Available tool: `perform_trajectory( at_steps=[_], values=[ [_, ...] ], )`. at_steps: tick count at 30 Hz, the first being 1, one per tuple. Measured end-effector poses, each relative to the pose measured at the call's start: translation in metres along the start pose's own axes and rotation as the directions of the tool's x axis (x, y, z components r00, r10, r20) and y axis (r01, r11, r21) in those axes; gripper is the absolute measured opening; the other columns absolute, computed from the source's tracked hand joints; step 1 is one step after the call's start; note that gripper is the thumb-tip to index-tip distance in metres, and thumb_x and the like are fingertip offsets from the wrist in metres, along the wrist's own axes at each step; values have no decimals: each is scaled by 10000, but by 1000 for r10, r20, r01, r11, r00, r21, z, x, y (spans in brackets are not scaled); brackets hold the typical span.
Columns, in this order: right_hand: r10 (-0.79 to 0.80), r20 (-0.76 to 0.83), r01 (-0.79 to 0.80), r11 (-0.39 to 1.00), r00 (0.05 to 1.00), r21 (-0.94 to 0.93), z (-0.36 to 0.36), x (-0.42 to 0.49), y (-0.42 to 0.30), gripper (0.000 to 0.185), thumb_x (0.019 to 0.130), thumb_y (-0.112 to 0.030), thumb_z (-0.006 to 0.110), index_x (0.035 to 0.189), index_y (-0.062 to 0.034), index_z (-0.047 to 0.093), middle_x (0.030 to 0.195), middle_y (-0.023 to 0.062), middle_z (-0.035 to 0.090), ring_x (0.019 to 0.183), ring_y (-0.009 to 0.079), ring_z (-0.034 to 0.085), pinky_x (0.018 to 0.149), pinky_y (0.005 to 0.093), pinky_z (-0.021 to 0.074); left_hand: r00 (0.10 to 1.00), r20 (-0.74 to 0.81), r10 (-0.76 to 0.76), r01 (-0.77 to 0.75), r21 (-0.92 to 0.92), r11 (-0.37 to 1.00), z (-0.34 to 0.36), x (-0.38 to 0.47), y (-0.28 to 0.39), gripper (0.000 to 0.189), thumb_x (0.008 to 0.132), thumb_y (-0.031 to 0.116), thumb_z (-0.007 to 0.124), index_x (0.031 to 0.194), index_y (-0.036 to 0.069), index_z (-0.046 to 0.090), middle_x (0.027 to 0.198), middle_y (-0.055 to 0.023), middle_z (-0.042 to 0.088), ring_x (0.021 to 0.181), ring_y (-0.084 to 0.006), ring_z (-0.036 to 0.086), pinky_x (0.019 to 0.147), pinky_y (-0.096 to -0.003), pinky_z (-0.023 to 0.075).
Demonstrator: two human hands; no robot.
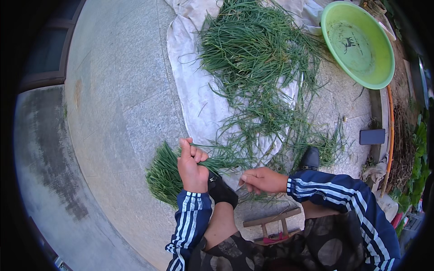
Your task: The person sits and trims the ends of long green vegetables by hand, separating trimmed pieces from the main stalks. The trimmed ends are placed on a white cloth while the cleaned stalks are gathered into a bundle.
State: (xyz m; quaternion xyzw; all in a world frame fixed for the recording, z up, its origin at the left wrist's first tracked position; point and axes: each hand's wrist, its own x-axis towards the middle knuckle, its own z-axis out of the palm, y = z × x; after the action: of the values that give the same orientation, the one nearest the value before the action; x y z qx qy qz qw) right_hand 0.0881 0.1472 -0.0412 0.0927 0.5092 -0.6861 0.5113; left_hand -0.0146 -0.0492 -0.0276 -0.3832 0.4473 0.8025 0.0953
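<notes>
My left hand [193,169] is closed around a small bunch of garlic chives [223,162], whose thin leaves trail to the right above my black shoe [222,191]. Just left of that hand, a neat heap of chives [161,176] lies on the paving. My right hand [262,179] hovers to the right of the bunch, palm down with curled fingers; whether a strand sits between them is hidden. A large pile of chives [251,44] rests on a white cloth sheet [190,84] farther ahead. Loose, tangled leaves [271,115] spread from it toward my feet.
A green plastic basin [356,47] stands at the upper right. On the low kerb lies a dark smartphone [372,137], with an orange hose [391,135] running alongside. Between my legs is a small wooden stool frame [273,220]. Stone paving [135,84] extends to the left.
</notes>
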Motion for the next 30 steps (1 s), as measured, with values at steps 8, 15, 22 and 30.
perform_trajectory(
  at_steps=[8,15,22,30],
  values=[
    [-146,1,145,986,989,-81,6,9,-30,356,971,-351,466,847,-48,609,635,24,569,565,105,556,543,275,451,999,49,9,-10,21,1000,8,-5,-3,279,956,330,539,967,52,518,615,55,310,517,-63,285,492,-246,271],
    [14,242,208,465,970,-861,-18,-18,55,327,892,-355,566,783,-54,630,775,134,639,703,333,629,625,432,492,989,84,124,-116,-93,989,-10,1,38,274,948,341,548,933,68,533,672,39,363,566,-75,321,526,-241,299],
    [-362,-124,16,361,924,-932,-53,36,50,353,801,-393,661,860,-47,623,918,161,592,751,353,631,636,463,509,977,123,175,-190,115,975,7,-16,41,310,966,380,493,863,89,521,825,-24,521,735,-135,484,629,-286,397],
    [-438,-165,-109,150,884,-983,-30,67,57,406,753,-391,699,906,-30,593,901,123,568,776,294,624,644,440,480,982,185,47,-67,107,992,22,-23,29,356,973,406,463,805,93,477,677,-19,471,705,-166,515,733,-341,458]
  ],
)
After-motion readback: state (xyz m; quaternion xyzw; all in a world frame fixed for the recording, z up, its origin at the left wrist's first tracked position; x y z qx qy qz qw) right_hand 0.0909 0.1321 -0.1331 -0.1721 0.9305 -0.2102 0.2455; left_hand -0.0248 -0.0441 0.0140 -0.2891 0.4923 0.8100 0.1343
